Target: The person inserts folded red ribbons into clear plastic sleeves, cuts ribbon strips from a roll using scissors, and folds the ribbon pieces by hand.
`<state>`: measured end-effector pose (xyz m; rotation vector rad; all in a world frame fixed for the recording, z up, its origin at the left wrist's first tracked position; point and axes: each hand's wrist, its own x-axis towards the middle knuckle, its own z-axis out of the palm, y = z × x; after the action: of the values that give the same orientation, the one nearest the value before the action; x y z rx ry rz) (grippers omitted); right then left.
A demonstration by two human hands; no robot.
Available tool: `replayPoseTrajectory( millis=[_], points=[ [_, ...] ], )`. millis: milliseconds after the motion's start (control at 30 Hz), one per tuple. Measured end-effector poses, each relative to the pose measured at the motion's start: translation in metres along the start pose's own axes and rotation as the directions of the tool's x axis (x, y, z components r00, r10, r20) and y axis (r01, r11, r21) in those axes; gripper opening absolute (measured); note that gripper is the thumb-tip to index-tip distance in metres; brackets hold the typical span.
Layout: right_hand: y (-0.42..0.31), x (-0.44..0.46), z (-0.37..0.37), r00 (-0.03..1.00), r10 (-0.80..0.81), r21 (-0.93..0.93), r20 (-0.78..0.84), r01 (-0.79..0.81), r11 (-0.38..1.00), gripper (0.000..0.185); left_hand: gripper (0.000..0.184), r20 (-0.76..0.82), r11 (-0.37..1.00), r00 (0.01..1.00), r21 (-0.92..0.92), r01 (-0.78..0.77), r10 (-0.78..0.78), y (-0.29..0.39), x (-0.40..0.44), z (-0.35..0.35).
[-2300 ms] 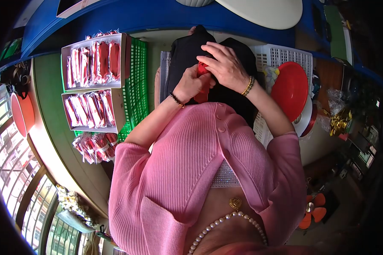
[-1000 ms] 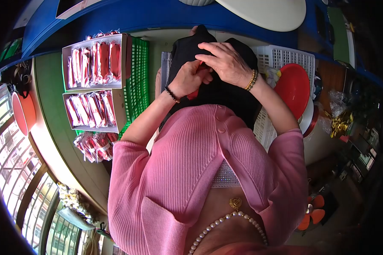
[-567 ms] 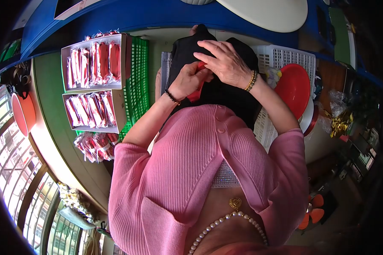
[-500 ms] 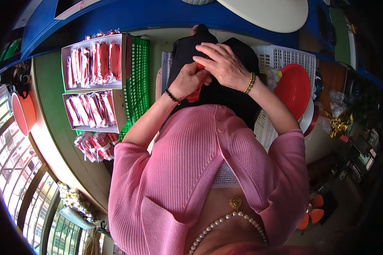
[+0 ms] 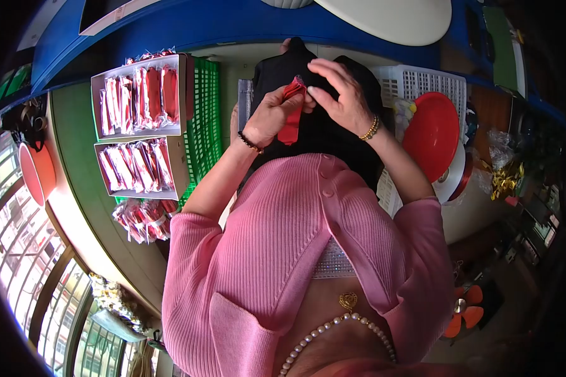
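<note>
L hand [image 5: 272,118] pinches folded red strip [image 5: 289,132], prob. fabric, over black-cloth lap [image 5: 334,139], twd its near edge; R hand [image 5: 349,105] fingers spread beside strip's top, touch unclear. Weak pinch could let folds slip.

left of the grip [image 5: 273,117] i see a green crate [image 5: 205,119] carrying two open boxes [image 5: 187,94] of wrapped red packets [image 5: 152,97]; right of the grip, a white crate [image 5: 435,78] with a red bowl [image 5: 431,135] on it.

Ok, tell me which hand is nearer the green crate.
Left. The left hand, holding the red strip, is to the right of the green crate, apart from it; the right hand is farther right.
</note>
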<state>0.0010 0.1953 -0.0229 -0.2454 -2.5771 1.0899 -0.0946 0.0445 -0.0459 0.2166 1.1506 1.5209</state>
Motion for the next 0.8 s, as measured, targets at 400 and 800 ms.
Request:
replayPoseTrajectory(
  millis=[400, 800],
  points=[
    [-0.008, -0.015, 0.008, 0.873, 0.44, 0.54, 0.209, -0.478, 0.692, 0.019, 0.021, 0.189, 0.994, 0.981, 0.112, 0.017, -0.038, -0.004, -0.004, 0.006],
    [-0.009, -0.014, 0.019, 0.991, -0.03, -0.198, -0.128, 0.004, 0.98, 0.021, 0.018, -0.033, 0.998, 0.999, -0.047, -0.031, 0.029, -0.015, 0.003, 0.014]
  ],
)
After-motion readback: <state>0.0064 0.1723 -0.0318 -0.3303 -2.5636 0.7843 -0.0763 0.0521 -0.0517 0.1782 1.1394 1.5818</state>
